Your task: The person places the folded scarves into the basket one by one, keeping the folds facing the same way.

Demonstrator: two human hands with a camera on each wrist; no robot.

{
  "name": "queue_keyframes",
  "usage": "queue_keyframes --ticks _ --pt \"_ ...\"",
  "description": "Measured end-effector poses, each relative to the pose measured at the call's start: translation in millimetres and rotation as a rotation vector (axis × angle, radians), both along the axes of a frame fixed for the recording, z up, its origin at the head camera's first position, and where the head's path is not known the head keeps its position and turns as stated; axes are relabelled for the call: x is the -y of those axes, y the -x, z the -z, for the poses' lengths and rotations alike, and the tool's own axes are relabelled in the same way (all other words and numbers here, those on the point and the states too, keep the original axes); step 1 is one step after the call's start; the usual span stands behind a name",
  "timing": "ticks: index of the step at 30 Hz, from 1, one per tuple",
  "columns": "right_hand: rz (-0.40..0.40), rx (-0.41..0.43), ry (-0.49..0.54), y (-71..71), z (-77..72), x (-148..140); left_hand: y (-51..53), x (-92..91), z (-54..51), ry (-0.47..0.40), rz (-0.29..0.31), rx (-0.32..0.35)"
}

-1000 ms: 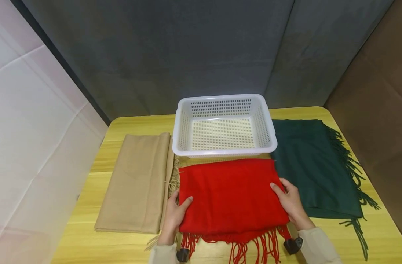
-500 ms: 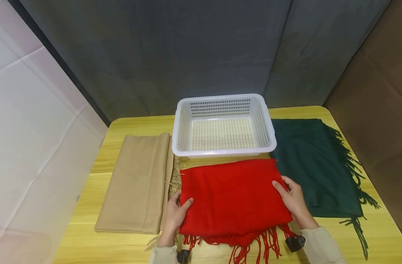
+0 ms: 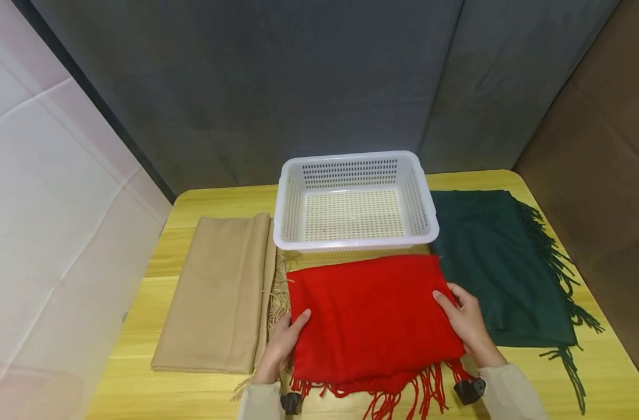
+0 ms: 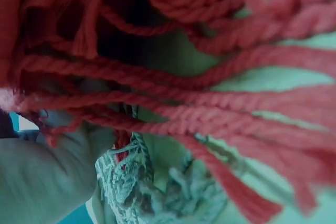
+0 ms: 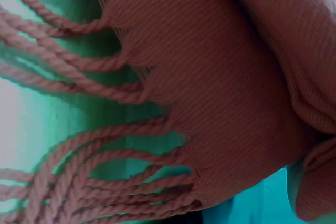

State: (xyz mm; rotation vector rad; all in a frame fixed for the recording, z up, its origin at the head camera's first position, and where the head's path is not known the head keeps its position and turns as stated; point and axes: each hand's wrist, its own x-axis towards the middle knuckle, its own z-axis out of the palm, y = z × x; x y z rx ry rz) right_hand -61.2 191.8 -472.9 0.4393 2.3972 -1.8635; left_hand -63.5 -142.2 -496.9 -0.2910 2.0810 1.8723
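Observation:
A folded red scarf (image 3: 372,321) with twisted fringe along its near edge is held between both hands in front of the basket. On its left edge my left hand (image 3: 284,343) grips it, thumb on top and fingers underneath. My right hand (image 3: 469,322) pinches the right edge the same way, with the thumb over the cloth. In the left wrist view, strands of the red fringe (image 4: 199,103) cross in front of part of the left hand (image 4: 47,177). The right wrist view is mostly filled by the scarf's underside (image 5: 210,77) and its fringe.
A white slotted plastic basket (image 3: 356,242) stands behind the scarf with nothing in it. To the left lies a folded beige scarf (image 3: 214,291), its fringe near the left hand. A dark green fringed scarf (image 3: 503,268) lies to the right. Walls border the wooden table (image 3: 125,361).
The left hand has shifted slightly right along the red scarf's edge, and the scarf has moved slightly right. The right hand keeps its hold; basket and other scarves stay put.

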Motion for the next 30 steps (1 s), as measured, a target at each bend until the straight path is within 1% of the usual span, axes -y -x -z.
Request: queue_keyframes --ticks 2,5,9,13,18,23,26,30 --pt "-0.004 -0.001 0.002 -0.2 -0.3 0 1.5 0.4 0.3 -0.031 0.015 0.015" --pt "-0.006 -0.007 -0.002 -0.6 -0.5 1 2.8 0.5 2.0 -0.046 0.025 0.017" --pt "-0.003 -0.013 -0.01 -1.3 -1.1 1 3.1 -0.3 3.5 -0.056 0.011 0.003" --pt "-0.002 -0.017 -0.025 -1.6 -2.4 2 2.7 -2.0 2.1 -0.052 -0.013 -0.018" --pt "-0.015 -0.027 -0.032 -2.0 -7.1 3 0.9 -4.8 -3.7 -0.035 -0.046 -0.025" --pt "-0.03 -0.045 -0.033 -3.8 -14.6 4 -1.2 -6.7 -10.7 -0.07 -0.063 -0.033" --pt "-0.027 -0.071 -0.046 -5.0 -20.3 3 -2.4 -7.7 -17.4 -0.1 -0.082 -0.045" --pt "-0.011 -0.103 -0.055 -5.7 -29.4 0 -2.6 -8.5 -28.8 -0.134 -0.09 -0.05"
